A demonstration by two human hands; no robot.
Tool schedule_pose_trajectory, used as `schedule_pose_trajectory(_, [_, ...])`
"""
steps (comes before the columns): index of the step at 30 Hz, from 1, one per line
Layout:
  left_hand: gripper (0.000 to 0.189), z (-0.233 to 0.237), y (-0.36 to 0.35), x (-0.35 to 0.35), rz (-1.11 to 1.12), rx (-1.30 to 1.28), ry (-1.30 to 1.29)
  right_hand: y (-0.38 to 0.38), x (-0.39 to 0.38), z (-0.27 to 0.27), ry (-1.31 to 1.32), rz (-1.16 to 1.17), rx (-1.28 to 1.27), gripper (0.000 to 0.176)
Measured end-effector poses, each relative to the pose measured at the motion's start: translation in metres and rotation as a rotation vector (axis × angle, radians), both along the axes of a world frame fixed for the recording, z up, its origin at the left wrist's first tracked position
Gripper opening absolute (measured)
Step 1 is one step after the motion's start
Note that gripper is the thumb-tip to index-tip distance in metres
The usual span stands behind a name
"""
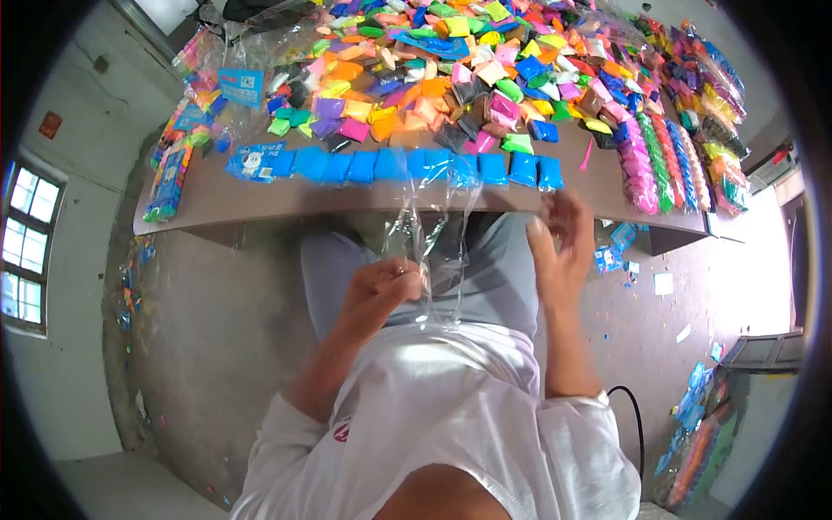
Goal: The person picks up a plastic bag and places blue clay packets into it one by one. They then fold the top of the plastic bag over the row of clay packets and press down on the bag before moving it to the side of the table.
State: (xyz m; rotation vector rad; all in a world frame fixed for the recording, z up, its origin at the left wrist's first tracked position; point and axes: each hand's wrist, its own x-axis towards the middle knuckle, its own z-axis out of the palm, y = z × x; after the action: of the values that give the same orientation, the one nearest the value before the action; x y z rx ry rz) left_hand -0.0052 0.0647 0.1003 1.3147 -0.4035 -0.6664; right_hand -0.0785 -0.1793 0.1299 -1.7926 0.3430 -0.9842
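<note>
My left hand (386, 290) is closed on a clear plastic bag (442, 251), which hangs over my lap and reaches up past the table's front edge. My right hand (562, 238) is apart from the bag, slightly blurred, with its fingers spread and nothing seen in them. Just beyond it lies the right end of a row of small blue packets (360, 167) set side by side along the table front. A blue printed card (254, 163) with a white cartoon figure lies at the row's left end.
A large heap of loose coloured packets (433, 95) covers the back of the table (347, 199). Filled strips of packets (640, 169) lie at the right, and another filled bag (169, 182) at the left. A pink stick (587, 156) lies near the row. Scraps (609, 258) litter the floor.
</note>
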Motion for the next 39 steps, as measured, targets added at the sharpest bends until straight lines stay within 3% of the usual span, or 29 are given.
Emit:
schedule_pose_trajectory(1, [0.014, 0.001, 0.000, 0.000, -0.002, 0.002, 0.004, -0.006, 0.007, 0.011, 0.103, 0.026, -0.037, 0.062])
schedule_pose_trajectory(2, [0.013, 0.002, -0.001, 0.001, -0.049, 0.048, -0.060, -0.010, 0.019, 0.013, 0.107, 0.025, -0.036, 0.062])
schedule_pose_trajectory(4, [0.011, 0.006, -0.002, -0.001, -0.095, 0.096, -0.112, -0.013, 0.039, 0.014, 0.307, 0.030, -0.427, 0.074])
schedule_pose_trajectory(5, [0.011, 0.009, -0.004, -0.003, -0.112, 0.054, -0.161, -0.015, 0.045, 0.014, 0.314, 0.034, -0.425, 0.074])
schedule_pose_trajectory(7, [0.010, 0.013, -0.004, -0.002, -0.122, 0.012, -0.210, -0.020, 0.061, 0.015, 0.524, 0.385, -0.232, 0.080])
schedule_pose_trajectory(8, [0.010, 0.013, -0.003, -0.001, -0.154, -0.031, -0.234, -0.023, 0.068, 0.010, 0.527, 0.392, -0.230, 0.080])
schedule_pose_trajectory(10, [0.010, 0.017, 0.000, -0.001, -0.181, -0.070, -0.251, -0.031, 0.079, -0.002, 0.606, 0.675, -0.051, 0.081])
schedule_pose_trajectory(12, [0.011, 0.022, 0.006, -0.001, -0.239, 0.059, -0.219, -0.035, 0.084, -0.006, 0.664, 0.739, 0.005, 0.079])
schedule_pose_trajectory(14, [0.012, 0.021, 0.009, 0.003, -0.257, 0.038, -0.226, -0.036, 0.086, -0.011, 0.705, 0.659, -0.073, 0.062])
schedule_pose_trajectory(15, [0.014, 0.021, 0.010, 0.004, -0.274, 0.014, -0.237, -0.040, 0.090, -0.017, 0.707, 0.659, -0.070, 0.062])
schedule_pose_trajectory(17, [0.015, 0.022, 0.012, 0.004, -0.256, -0.012, -0.199, -0.054, 0.096, -0.030, 0.777, 0.802, -0.051, 0.034])
schedule_pose_trajectory(18, [0.016, 0.023, 0.014, 0.006, -0.235, -0.039, -0.164, -0.057, 0.092, -0.028, 0.775, 0.803, -0.051, 0.034])
schedule_pose_trajectory(20, [0.017, 0.021, 0.019, 0.013, -0.171, 0.017, -0.228, -0.061, 0.077, -0.016, 0.530, 0.556, -0.237, 0.016])
schedule_pose_trajectory(21, [0.019, 0.019, 0.022, 0.017, -0.107, 0.074, -0.290, -0.063, 0.067, -0.005, 0.532, 0.559, -0.238, 0.016])
schedule_pose_trajectory(23, [0.020, 0.014, 0.025, 0.028, -0.041, 0.087, -0.248, -0.063, 0.045, 0.021, 0.484, 0.199, -0.453, 0.012])
schedule_pose_trajectory(24, [0.022, 0.013, 0.027, 0.034, 0.020, 0.101, -0.210, -0.059, 0.034, 0.030, 0.485, 0.201, -0.453, 0.012])
schedule_pose_trajectory(26, [0.023, 0.015, 0.028, 0.044, 0.095, 0.157, -0.180, -0.049, 0.014, 0.041, 0.374, 0.157, -0.254, 0.010])
schedule_pose_trajectory(28, [0.024, 0.016, 0.029, 0.050, 0.168, 0.206, -0.156, -0.040, 0.004, 0.039, 0.303, 0.087, -0.250, 0.010])
schedule_pose_trajectory(30, [0.031, 0.012, 0.033, 0.054, 0.202, 0.027, -0.083, -0.034, 0.000, 0.033, 0.230, 0.024, -0.244, 0.012])
schedule_pose_trajectory(32, [0.035, 0.005, 0.033, 0.052, 0.200, 0.032, -0.087, -0.029, -0.001, 0.027, 0.163, -0.066, -0.115, 0.011])
schedule_pose_trajectory(39, [0.046, -0.015, 0.025, 0.034, 0.252, 0.045, -0.004, 0.003, 0.000, 0.015, 0.050, -0.085, 0.067, 0.013])
